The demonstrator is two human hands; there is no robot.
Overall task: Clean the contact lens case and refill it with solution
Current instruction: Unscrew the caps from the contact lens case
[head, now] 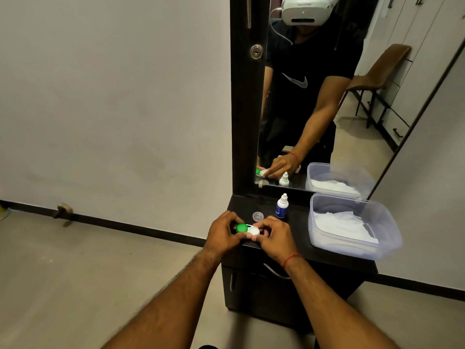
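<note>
Tub: a clear rectangular plastic tub (352, 199) stands open on the right of the black tabletop (299, 233) and holds crumpled white tissue (342, 226).
Bottle: a small white dropper bottle with a blue label (281, 207) stands upright, with a clear round cap (258, 216) just beside it.
Case: the contact lens case (247, 229), with one green lid and one white, sits near the tabletop's front-left edge.
Left hand (222, 235): my fingers (232, 217) curl round the green end.
Right hand (275, 238): my fingers (264, 222) pinch the white end.
</note>
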